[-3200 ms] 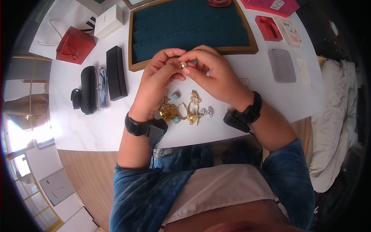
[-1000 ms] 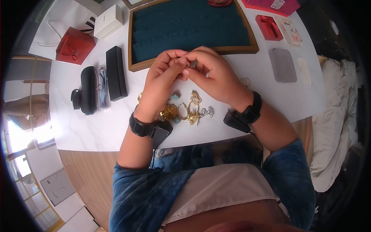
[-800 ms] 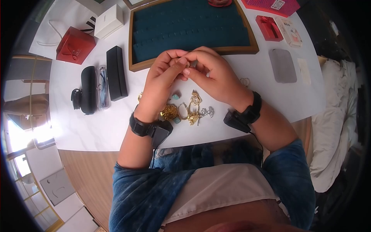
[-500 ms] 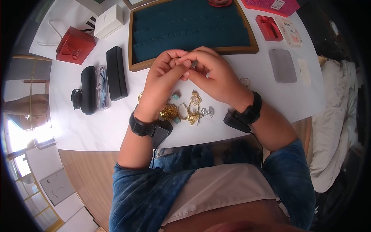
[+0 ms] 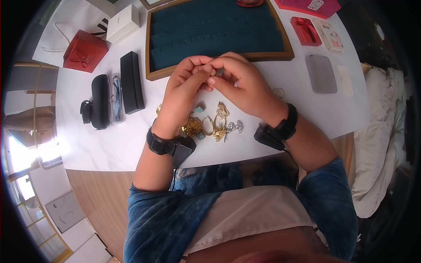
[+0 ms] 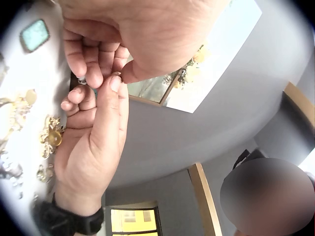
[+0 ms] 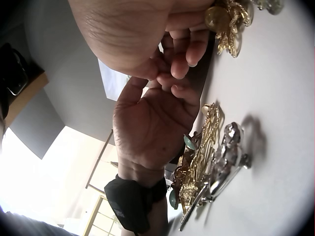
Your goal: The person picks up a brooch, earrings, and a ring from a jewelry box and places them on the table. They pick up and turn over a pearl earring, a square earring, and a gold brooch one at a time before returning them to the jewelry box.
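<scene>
Evidently, both hands share one small piece near the tray (image 5: 219,37)

Just on the near side of the tray, the left hand (image 5: 182,92) and right hand (image 5: 247,87) pinch the small piece (image 5: 213,72) between thumbs and curled fingers. Each grip is closed on it, seemingly because so slight a thing needs fingertips from both sides to steady it; its exact shape is mostly hidden. Nearer the body than the tray lie the gold jewellery (image 5: 191,127), turquoise pieces (image 5: 200,108) and silver piece (image 5: 237,126), grouped probably to keep them within easy reach. The black box (image 5: 132,83) sits left of the tray and the red box (image 5: 305,31) right of it, apparently set aside. Both forearms slant inward towards the tray, thumbs nearer the body, index fingers meeting beyond the piece.
</scene>
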A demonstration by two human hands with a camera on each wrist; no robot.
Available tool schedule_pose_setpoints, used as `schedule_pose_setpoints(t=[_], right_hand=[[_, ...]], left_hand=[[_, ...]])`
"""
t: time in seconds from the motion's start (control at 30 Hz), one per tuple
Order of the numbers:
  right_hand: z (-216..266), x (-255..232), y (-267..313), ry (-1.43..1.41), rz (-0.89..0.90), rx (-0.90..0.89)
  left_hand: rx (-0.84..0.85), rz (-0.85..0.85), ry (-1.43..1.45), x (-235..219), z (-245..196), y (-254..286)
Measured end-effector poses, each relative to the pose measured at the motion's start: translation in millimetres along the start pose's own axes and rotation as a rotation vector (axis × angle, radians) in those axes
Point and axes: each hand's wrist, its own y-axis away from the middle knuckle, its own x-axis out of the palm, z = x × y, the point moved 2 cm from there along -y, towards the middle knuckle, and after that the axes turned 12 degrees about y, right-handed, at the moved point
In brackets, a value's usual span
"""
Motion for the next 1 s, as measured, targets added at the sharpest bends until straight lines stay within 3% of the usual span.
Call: schedule_pose_setpoints(t=[1.0], right_hand=[[-0.3, 1.4, 1.2, 0.015, 0.001, 0.011]], left_hand=[[0.022, -0.018, -0.045, 1.8, 6.0, 0.2]])
